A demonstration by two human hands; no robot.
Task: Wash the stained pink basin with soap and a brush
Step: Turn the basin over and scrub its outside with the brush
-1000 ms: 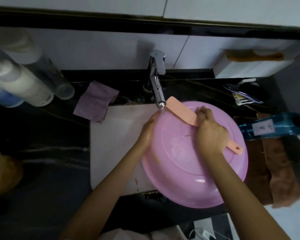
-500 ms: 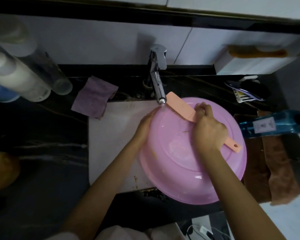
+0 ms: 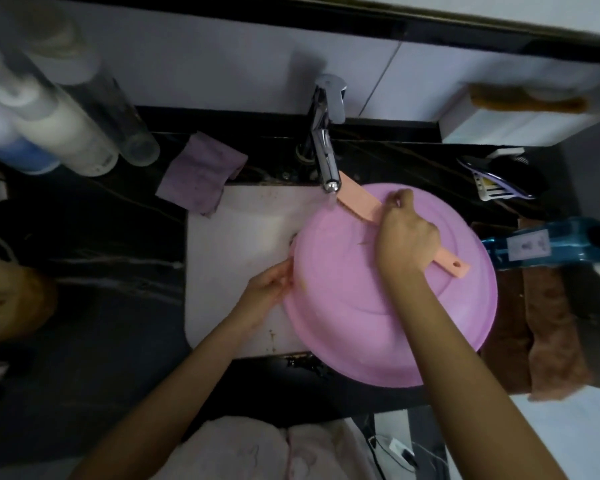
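The pink basin (image 3: 368, 306) lies upside down over the right part of the white sink (image 3: 236, 251), its bottom facing me. My left hand (image 3: 269, 289) grips the basin's left rim. My right hand (image 3: 404, 237) is closed around the middle of a salmon-pink brush (image 3: 357, 202). The brush head rests bristles-down on the basin's far edge, right under the chrome tap (image 3: 323, 147). Its handle end with a hole (image 3: 456, 266) sticks out to the right past my hand. A small brown stain (image 3: 362, 242) shows on the basin near my right thumb.
A purple cloth (image 3: 201, 174) lies on the black counter left of the tap. Several bottles (image 3: 66, 133) lean in at the far left. A blue bottle (image 3: 541, 245) lies on brown towels (image 3: 541, 323) at the right. Combs (image 3: 496, 185) sit at the back right.
My left hand has slid from the basin's far rim near the tap down to its left rim. The brush stays near the tap with my right hand on it.
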